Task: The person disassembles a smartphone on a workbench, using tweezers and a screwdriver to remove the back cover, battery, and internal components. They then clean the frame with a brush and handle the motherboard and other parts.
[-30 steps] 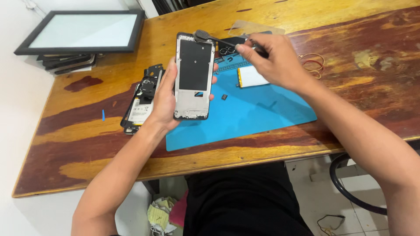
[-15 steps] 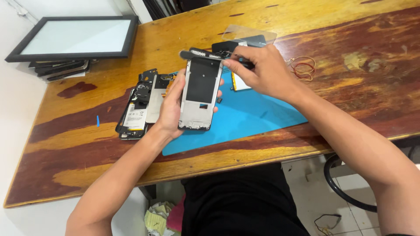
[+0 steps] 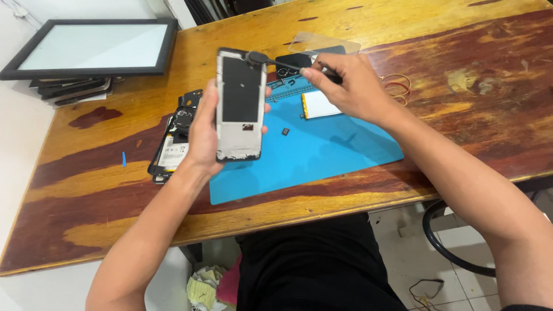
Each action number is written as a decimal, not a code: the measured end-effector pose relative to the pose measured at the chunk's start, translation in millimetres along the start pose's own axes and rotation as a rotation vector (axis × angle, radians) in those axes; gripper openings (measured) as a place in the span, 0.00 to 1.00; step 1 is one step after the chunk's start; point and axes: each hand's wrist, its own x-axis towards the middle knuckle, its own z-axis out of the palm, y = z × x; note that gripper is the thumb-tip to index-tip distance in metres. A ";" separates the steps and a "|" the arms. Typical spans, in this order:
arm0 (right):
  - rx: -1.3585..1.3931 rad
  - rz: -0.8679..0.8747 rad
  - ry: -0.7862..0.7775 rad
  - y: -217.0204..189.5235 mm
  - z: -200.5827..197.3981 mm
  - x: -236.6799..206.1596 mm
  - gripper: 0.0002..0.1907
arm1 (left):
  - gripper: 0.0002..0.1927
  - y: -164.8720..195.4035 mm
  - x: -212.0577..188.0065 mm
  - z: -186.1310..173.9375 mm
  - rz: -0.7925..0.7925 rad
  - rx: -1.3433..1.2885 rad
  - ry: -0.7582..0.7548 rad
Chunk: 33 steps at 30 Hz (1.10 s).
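Grey phone frame (image 3: 240, 103) in left hand (image 3: 203, 133); one tool (image 3: 288, 63) in right hand (image 3: 348, 86)

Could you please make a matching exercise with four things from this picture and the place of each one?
Things:
1. phone frame
2. black tool
3. blue mat
4. rubber bands

Places:
A. flat on the wooden table, under the hands
B. in the left hand
C. on bare wood beyond the right wrist
D. in the right hand, tip at the frame's top corner

Pairs: 1-B, 2-D, 3-A, 4-C
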 end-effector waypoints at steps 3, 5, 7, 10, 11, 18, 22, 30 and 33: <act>-0.007 0.030 -0.010 -0.5 -1.9 -0.3 0.17 | 0.25 6.2 -2.6 -2.3 0.050 0.029 0.048; 0.022 0.078 -0.055 -1.1 0.8 -2.4 0.17 | 0.25 7.6 -1.8 -3.1 0.067 0.016 0.064; 0.023 -0.019 -0.066 -1.3 3.2 -4.0 0.16 | 0.24 5.9 -0.5 -3.6 0.108 0.014 0.070; 0.006 -0.060 -0.067 -1.9 11.0 -7.8 0.17 | 0.22 2.6 -1.4 -8.2 0.104 -0.030 0.120; -0.005 -0.058 -0.061 -1.8 13.3 -8.4 0.17 | 0.22 0.8 -1.5 -10.1 0.123 -0.024 0.118; 0.001 -0.065 -0.260 -1.9 21.9 -17.4 0.17 | 0.28 1.6 5.0 -31.3 0.144 -0.135 0.117; 0.051 0.011 -0.353 -7.0 30.9 -23.7 0.17 | 0.31 13.9 3.4 -44.9 0.127 -0.304 0.171; 0.134 -0.012 -0.375 -11.0 32.1 -26.6 0.18 | 0.31 10.9 0.2 -39.6 0.132 -0.356 0.176; 0.142 0.003 -0.417 -15.5 40.2 -31.6 0.19 | 0.32 3.4 1.2 -30.1 0.135 -0.311 0.164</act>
